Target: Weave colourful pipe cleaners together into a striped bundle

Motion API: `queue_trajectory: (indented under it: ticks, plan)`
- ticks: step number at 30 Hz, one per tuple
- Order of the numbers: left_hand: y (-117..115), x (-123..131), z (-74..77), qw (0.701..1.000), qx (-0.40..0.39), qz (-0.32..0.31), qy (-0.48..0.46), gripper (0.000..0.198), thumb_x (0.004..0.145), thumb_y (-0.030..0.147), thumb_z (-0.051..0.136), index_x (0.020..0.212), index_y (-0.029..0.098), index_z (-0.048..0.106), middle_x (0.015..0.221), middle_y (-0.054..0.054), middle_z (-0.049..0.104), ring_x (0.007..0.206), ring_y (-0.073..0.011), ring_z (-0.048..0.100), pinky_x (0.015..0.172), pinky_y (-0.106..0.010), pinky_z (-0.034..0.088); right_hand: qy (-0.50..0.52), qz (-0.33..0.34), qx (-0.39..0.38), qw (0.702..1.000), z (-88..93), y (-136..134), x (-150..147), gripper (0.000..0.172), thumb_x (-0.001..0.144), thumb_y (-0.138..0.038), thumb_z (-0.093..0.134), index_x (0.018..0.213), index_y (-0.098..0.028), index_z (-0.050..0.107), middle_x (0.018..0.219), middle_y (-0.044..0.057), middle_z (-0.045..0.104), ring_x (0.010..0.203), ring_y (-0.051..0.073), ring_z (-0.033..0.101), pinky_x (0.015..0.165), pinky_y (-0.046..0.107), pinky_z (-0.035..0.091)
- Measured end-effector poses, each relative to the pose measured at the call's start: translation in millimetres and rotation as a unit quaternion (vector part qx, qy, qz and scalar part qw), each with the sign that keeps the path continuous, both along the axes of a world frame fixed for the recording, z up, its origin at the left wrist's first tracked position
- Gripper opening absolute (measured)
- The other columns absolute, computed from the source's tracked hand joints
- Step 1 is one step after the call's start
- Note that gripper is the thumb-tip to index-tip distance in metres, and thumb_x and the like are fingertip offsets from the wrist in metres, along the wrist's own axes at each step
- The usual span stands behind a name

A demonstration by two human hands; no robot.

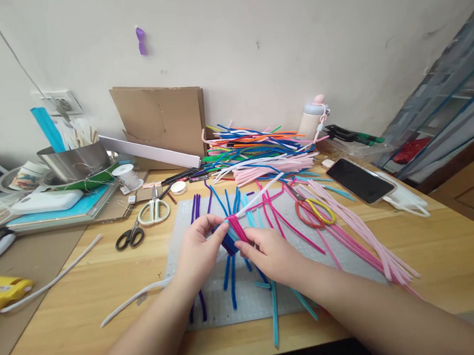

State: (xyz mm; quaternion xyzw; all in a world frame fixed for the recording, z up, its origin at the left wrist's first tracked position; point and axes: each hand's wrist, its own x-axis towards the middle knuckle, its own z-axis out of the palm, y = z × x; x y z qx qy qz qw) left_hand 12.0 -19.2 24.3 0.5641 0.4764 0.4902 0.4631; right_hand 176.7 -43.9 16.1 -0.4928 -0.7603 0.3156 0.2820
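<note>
My left hand [199, 250] and my right hand [271, 253] meet over a grey cutting mat [348, 256], both pinched on a bundle of pipe cleaners [235, 233]. A magenta strand is wrapped round the bundle's middle. Blue, light blue and purple strands fan out above and below the grip. One white pipe cleaner [262, 193] sticks up to the right from the bundle. Loose pink and magenta stems [358, 234] lie on the mat beside my right hand.
A heap of many-coloured pipe cleaners [255, 146] lies at the back by cardboard [163, 117]. Red-and-yellow scissors [312, 207], white scissors [153, 207], black scissors [131, 236], a phone [359, 180], a bottle [312, 119], a yellow glue gun [1, 294] and white stems [57, 276] surround the mat.
</note>
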Motion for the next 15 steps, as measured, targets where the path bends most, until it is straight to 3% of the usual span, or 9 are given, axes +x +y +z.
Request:
queue_trajectory:
  ticks: [7,9,11,15]
  plan:
    - [3,-3,0.2,0.998,-0.012,-0.042,0.034,0.020,0.074,0.033,0.063,0.082,0.015,0.064,0.080,-0.005,0.066,0.074,-0.0161,0.059,0.069,-0.026,0.045,0.053,0.017,-0.041,0.998,-6.1,3,0,0.028,0.087,-0.038,0.046,0.068,-0.018,0.052,0.062,0.000,0.057,0.056,0.012,0.049,0.051,0.024,0.029]
    - [3,-3,0.0,0.997,-0.017,-0.050,0.049,0.020,0.073,0.033,0.064,0.080,0.014,0.065,0.079,-0.005,0.067,0.073,-0.0165,0.059,0.069,-0.026,0.045,0.108,0.011,-0.040,0.993,-4.0,5,0,0.026,0.086,-0.040,0.048,0.072,-0.018,0.054,0.066,0.000,0.057,0.060,0.012,0.049,0.053,0.024,0.031]
    - [2,-2,0.4,0.996,-0.023,-0.061,0.063,0.021,0.073,0.033,0.063,0.081,0.014,0.065,0.079,-0.005,0.067,0.073,-0.0166,0.059,0.068,-0.027,0.045,0.203,-0.013,-0.062,0.977,-0.4,7,0,0.025,0.086,-0.041,0.047,0.079,-0.018,0.056,0.070,0.000,0.057,0.062,0.012,0.049,0.055,0.024,0.034]
    - [-2,-1,2.9,0.989,-0.028,-0.094,0.108,0.023,0.075,0.035,0.061,0.083,0.014,0.065,0.081,-0.006,0.067,0.072,-0.0171,0.059,0.068,-0.028,0.046,0.378,-0.061,-0.155,0.911,5.1,12,0,0.023,0.080,-0.041,0.055,0.078,-0.018,0.055,0.066,-0.002,0.055,0.057,0.010,0.048,0.054,0.023,0.037]
